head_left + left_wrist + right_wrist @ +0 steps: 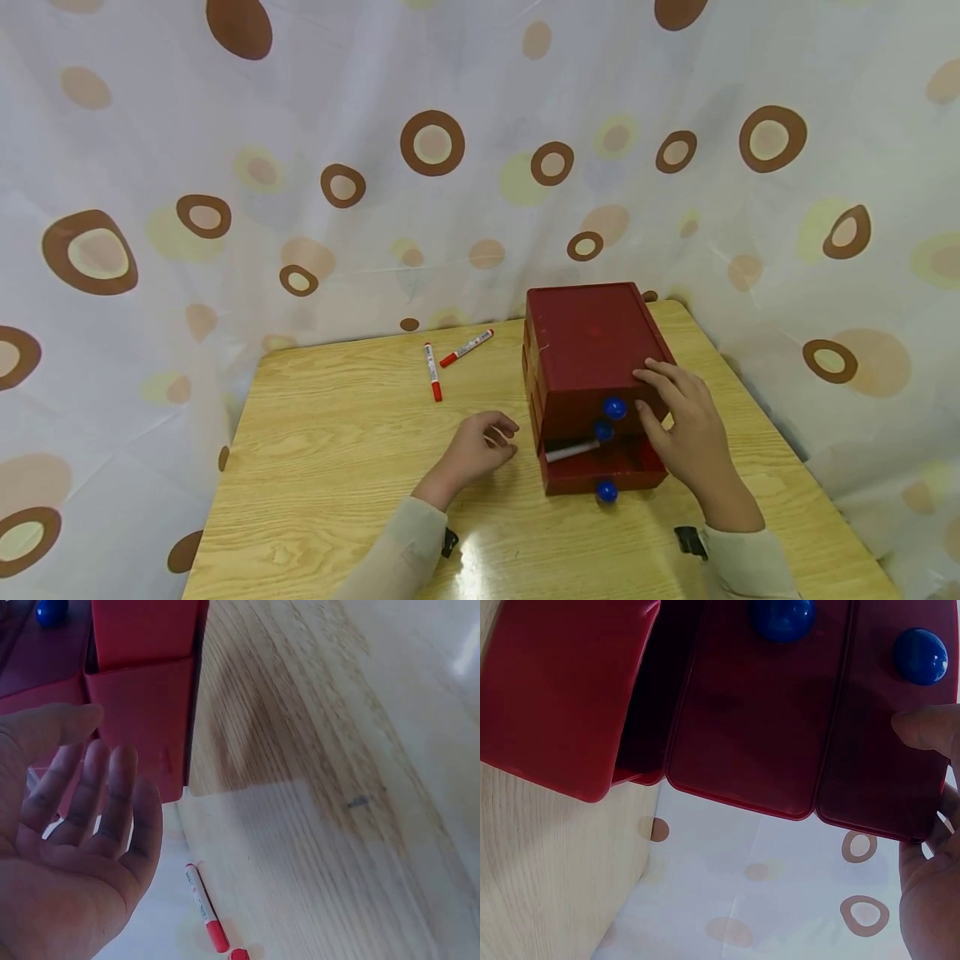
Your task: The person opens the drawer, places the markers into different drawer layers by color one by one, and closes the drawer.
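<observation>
A dark red drawer cabinet with blue round knobs stands on the table. Its bottom drawer is pulled out, and a white-barrelled marker lies slanted inside. The two drawers above look closed. My right hand is at the cabinet's top right front corner, fingers over the top edge and thumb by the top drawer's front. My left hand hovers left of the open drawer, fingers loosely bent and holding nothing. In the left wrist view its palm shows bare.
Two white markers with red caps lie left of the cabinet: one marker points toward me, the other marker lies slanted. A patterned curtain hangs behind the wooden table and along its right side.
</observation>
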The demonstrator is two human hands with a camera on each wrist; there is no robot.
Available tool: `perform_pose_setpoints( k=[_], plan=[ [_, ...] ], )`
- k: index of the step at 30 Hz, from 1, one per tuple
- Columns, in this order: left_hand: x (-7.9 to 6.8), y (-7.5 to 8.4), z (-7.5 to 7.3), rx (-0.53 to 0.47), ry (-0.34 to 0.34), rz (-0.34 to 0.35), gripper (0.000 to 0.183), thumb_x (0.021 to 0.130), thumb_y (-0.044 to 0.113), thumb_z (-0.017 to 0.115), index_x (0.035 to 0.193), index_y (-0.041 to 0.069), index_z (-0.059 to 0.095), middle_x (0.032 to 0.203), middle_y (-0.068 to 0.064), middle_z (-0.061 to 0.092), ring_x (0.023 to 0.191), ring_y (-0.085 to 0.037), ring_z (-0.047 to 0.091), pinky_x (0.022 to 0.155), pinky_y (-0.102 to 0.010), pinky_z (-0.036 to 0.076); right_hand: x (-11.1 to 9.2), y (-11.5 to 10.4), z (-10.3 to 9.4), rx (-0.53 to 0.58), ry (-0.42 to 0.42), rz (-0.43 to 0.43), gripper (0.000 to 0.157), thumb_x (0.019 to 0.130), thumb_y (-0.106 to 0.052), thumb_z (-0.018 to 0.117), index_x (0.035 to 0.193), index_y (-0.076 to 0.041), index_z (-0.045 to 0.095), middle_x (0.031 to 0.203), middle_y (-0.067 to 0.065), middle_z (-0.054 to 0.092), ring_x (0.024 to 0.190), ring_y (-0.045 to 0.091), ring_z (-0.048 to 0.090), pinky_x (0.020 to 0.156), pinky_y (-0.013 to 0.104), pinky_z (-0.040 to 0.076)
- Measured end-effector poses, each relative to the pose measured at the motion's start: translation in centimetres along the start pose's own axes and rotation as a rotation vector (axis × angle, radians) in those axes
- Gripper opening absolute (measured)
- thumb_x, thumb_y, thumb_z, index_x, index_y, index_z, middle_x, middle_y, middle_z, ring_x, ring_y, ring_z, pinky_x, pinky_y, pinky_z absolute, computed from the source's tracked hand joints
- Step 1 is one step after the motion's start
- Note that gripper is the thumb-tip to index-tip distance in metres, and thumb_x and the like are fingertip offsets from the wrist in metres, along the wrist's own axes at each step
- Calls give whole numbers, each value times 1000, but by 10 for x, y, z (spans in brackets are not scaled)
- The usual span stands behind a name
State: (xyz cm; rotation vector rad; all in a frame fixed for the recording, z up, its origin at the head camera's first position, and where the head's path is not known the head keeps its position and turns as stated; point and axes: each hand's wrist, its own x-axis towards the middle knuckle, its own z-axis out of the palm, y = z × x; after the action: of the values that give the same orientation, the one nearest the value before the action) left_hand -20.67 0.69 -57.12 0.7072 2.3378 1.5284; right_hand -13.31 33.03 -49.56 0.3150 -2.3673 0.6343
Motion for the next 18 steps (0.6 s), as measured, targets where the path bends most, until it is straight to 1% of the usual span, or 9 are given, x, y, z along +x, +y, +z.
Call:
perform_pose_setpoints(
  k=[5,11,14,18],
  plan=[
    [2,-4,-4,23,51,-12,26,95,6,76,120,1,73,115,-22,71,96,-23,70,82,-32,60,0,0,0,-1,0,2,47,87,4,80,131,-6,70,144,19,63,130,44,54,106,57,44],
    [3,-6,-8,51,107,-40,26,97,10,76,121,2,72,113,-20,71,94,-20,69,80,-32,60,-1,2,1,-5,3,-2,47,86,4,81,131,-5,71,144,19,63,131,44,54,109,55,44],
    [4,-6,-11,51,137,-55,24,97,13,76,120,4,73,112,-19,71,93,-20,69,79,-32,60,-1,1,1,-3,6,-4,47,86,4,81,131,-5,71,144,19,63,131,44,54,109,55,44],
    [6,-10,-14,46,173,-71,25,98,13,76,120,2,73,111,-19,71,93,-22,70,79,-33,60,-1,1,1,-3,10,-7,46,86,4,80,131,-5,71,144,20,63,131,44,54,111,53,43]
  ],
)
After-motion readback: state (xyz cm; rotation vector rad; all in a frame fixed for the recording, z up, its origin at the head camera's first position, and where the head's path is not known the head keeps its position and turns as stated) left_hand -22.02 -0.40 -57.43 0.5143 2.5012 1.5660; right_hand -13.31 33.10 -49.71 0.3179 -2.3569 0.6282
